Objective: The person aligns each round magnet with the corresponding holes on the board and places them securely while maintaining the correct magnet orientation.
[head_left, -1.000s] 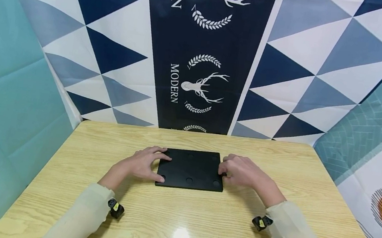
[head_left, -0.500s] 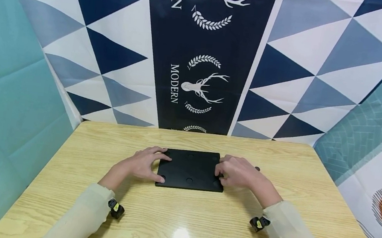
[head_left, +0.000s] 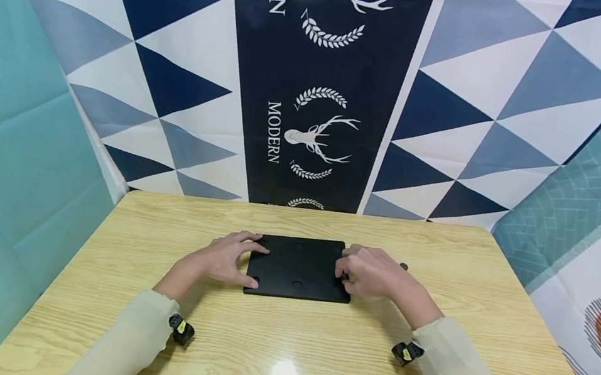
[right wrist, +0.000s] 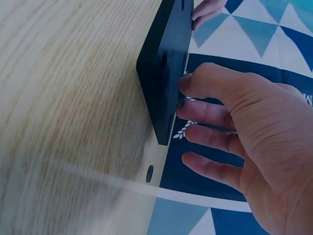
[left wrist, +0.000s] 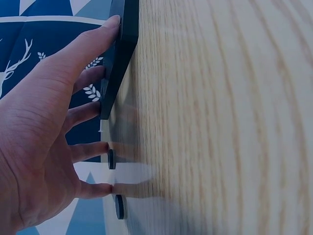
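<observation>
A flat black rectangular plate (head_left: 298, 268) with shallow round recesses lies on the table. My left hand (head_left: 226, 258) rests at its left end, fingers spread; the thumb touches the near left corner and the index fingertip the top. My right hand (head_left: 372, 271) is over the plate's right end, pinching a small black disc (right wrist: 181, 99) between thumb and index finger, close to the plate's surface. The other right fingers are loosely bent. Whether the disc touches a recess I cannot tell.
Two small black discs (left wrist: 120, 207) lie on the table by my left fingertips. Another black disc (head_left: 403, 266) lies behind my right wrist. The wooden table (head_left: 232, 356) ends at a patterned cloth backdrop (head_left: 311, 151); a teal cloth (head_left: 28, 133) hangs at the left.
My right hand has moved slightly left, from the plate's right edge to over its right end. The disc behind the right wrist has come into view. My left hand stays put.
</observation>
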`<state>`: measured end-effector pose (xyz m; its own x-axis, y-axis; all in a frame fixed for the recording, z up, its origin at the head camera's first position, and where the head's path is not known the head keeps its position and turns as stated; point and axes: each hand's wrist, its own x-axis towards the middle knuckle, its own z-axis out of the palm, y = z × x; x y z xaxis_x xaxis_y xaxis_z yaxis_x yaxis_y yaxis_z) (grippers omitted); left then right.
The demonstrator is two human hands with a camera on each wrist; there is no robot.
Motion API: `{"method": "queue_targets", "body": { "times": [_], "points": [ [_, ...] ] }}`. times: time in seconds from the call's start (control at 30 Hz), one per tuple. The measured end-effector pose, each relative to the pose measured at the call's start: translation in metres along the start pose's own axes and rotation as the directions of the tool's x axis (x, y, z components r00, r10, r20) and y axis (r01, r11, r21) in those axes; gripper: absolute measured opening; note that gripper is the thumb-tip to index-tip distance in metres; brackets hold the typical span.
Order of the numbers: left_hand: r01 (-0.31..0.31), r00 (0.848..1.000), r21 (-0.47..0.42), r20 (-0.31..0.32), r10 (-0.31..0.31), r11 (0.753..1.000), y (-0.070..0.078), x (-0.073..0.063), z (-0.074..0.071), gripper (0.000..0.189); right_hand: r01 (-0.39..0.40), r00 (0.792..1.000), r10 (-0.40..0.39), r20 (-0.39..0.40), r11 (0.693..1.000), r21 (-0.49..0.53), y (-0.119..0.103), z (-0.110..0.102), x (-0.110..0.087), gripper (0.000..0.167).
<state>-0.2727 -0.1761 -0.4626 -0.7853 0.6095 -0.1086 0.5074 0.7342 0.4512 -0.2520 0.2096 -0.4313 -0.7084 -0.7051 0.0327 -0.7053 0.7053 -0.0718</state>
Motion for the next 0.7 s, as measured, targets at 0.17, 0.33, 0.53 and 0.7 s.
{"method": "queue_targets", "body": {
  "times": [0.17, 0.33, 0.53, 0.7],
  "points": [
    [-0.018, 1.000, 0.010, -0.018, 0.018, 1.000, -0.016, 0.007, 0.010, 0.084, 0.012, 1.000, -0.012, -0.001, 1.000, -0.002, -0.001, 0.000, 0.000, 0.015],
    [-0.020, 0.999, 0.010, -0.028, 0.020, 1.000, -0.028, 0.012, 0.017, 0.085, 0.025, 1.000, -0.025, -0.001, 1.000, -0.005, -0.002, 0.001, 0.000, 0.014],
    [0.007, 1.000, 0.007, -0.006, -0.007, 1.000, -0.006, 0.003, 0.005, 0.080, 0.035, 0.999, -0.035, -0.001, 0.999, -0.012, -0.003, 0.002, -0.001, 0.013],
    [0.003, 1.000, 0.018, -0.010, -0.003, 1.000, -0.009, 0.004, 0.007, 0.080, 0.035, 0.999, -0.035, -0.002, 0.999, -0.025, -0.003, 0.002, -0.001, 0.012]
  ]
}}
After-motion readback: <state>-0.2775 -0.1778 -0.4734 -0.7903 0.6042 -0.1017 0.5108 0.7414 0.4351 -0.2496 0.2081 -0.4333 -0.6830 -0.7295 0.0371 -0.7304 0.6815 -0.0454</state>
